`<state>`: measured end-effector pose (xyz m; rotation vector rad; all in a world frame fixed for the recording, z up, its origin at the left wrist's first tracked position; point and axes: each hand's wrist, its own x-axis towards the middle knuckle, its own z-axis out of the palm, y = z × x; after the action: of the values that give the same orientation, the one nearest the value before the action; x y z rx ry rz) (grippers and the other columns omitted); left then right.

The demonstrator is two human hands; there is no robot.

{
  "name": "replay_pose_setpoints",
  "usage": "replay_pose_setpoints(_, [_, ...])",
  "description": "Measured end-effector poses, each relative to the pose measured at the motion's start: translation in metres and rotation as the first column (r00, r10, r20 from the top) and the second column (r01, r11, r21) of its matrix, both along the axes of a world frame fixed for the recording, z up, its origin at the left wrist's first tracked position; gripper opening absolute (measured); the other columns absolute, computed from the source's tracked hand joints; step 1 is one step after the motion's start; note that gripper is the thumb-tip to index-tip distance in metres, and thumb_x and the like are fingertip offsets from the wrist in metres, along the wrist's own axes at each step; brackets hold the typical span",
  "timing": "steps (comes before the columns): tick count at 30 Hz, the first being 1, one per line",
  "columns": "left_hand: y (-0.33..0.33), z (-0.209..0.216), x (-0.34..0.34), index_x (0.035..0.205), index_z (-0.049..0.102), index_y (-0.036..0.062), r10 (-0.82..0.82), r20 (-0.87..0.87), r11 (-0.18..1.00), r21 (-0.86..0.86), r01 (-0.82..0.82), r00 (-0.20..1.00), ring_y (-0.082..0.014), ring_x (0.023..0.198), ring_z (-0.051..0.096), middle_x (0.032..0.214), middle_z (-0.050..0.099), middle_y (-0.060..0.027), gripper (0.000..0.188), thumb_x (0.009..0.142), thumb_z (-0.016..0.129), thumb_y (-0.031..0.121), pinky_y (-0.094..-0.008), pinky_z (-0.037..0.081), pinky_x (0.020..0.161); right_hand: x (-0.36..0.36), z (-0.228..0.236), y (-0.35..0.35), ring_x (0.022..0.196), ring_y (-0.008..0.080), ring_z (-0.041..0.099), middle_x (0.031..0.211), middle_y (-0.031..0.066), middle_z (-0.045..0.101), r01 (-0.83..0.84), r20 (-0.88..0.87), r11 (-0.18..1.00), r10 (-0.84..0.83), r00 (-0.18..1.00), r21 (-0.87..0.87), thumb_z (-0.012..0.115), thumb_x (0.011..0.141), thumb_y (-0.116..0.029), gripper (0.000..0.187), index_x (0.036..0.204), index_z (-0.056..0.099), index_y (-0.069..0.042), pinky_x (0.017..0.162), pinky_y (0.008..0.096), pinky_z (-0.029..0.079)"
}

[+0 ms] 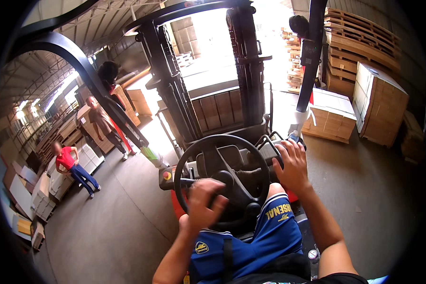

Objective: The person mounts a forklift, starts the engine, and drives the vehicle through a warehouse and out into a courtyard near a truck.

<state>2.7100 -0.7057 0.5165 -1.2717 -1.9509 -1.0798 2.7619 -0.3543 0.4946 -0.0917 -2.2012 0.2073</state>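
Left hand (205,203) blurs over the near steering wheel (220,137), right hand (291,161) draped by the control levers (263,140); whether either is closed cannot be told.
Steering appears in hand, calling for a settled left grip. A mast (247,61) bounds the far side, boxes (329,124) the right; floor (113,227) opens left, toward two people (104,120).

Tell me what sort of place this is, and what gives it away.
Most likely a warehouse or factory storage hall: there is a tall black metal forklift mast ahead, a high stack of brown wooden slatted pallets at the right, and a pale ribbed roof overhead.
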Motion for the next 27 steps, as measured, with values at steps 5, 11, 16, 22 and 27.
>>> replay_pose_setpoints(5, [0.069, -0.007, 0.057, 0.133, 0.080, 0.0125, -0.212, -0.007, 0.929, -0.311, 0.199, 0.977, -0.0340, 0.132, 0.071, 0.135, 0.075, -0.0092, 0.043, 0.097, 0.092, 0.033, -0.0519, 0.056, 0.118, -0.022, -0.044, 0.027, 0.151, 0.0364, 0.066, 0.141, 0.0126, 0.082, 0.101, 0.312, 0.993, -0.115, 0.943, 0.061, 0.067, 0.109, -0.031, 0.047, 0.150, 0.078, -0.011, 0.141, 0.0693, 0.018])
replay_pose_setpoints(11, [0.109, -0.045, 0.036, 0.126, 0.082, 0.0126, -0.209, -0.020, 0.941, -0.275, 0.196, 0.978, -0.0318, 0.126, 0.074, 0.127, 0.078, -0.0077, 0.027, 0.102, 0.086, 0.024, -0.0472, 0.060, 0.113, -0.008, -0.058, 0.022, 0.155, 0.0362, 0.064, 0.136, 0.0122, 0.085, 0.167, 0.180, 0.970, -0.198, 0.963, 0.178, 0.062, 0.109, -0.021, 0.044, 0.146, 0.081, -0.009, 0.143, 0.0711, 0.003])
replay_pose_setpoints(16, [0.126, -0.045, 0.014, 0.119, 0.085, 0.0174, -0.232, -0.027, 0.936, -0.277, 0.216, 0.972, -0.0293, 0.127, 0.073, 0.124, 0.079, -0.0041, 0.022, 0.099, 0.081, 0.013, -0.0488, 0.056, 0.117, -0.004, -0.068, 0.020, 0.160, 0.0345, 0.060, 0.141, 0.0183, 0.083, 0.188, 0.175, 0.954, -0.231, 0.957, 0.232, 0.060, 0.113, -0.021, 0.041, 0.146, 0.081, -0.010, 0.143, 0.0712, 0.002])
replay_pose_setpoints(22, [0.141, -0.040, -0.017, 0.118, 0.086, 0.0175, -0.232, -0.125, 0.924, -0.337, 0.178, 0.965, -0.0282, 0.137, 0.070, 0.128, 0.080, -0.0036, 0.019, 0.100, 0.081, 0.020, -0.0531, 0.047, 0.128, -0.019, -0.080, 0.018, 0.161, 0.0351, 0.059, 0.143, 0.0188, 0.082, 0.186, 0.177, 0.951, -0.233, 0.956, 0.247, 0.060, 0.111, -0.021, 0.043, 0.148, 0.080, -0.009, 0.142, 0.0720, 0.000])
replay_pose_setpoints(27, [0.165, -0.025, -0.067, 0.113, 0.086, 0.0180, -0.224, -0.126, 0.923, -0.346, 0.168, 0.966, -0.0283, 0.139, 0.069, 0.125, 0.080, -0.0047, 0.014, 0.101, 0.081, 0.024, -0.0552, 0.042, 0.132, -0.033, -0.084, 0.012, 0.160, 0.0368, 0.059, 0.143, 0.0195, 0.082, 0.167, 0.172, 0.957, -0.210, 0.962, 0.237, 0.061, 0.109, -0.024, 0.045, 0.148, 0.080, -0.008, 0.142, 0.0725, -0.001])
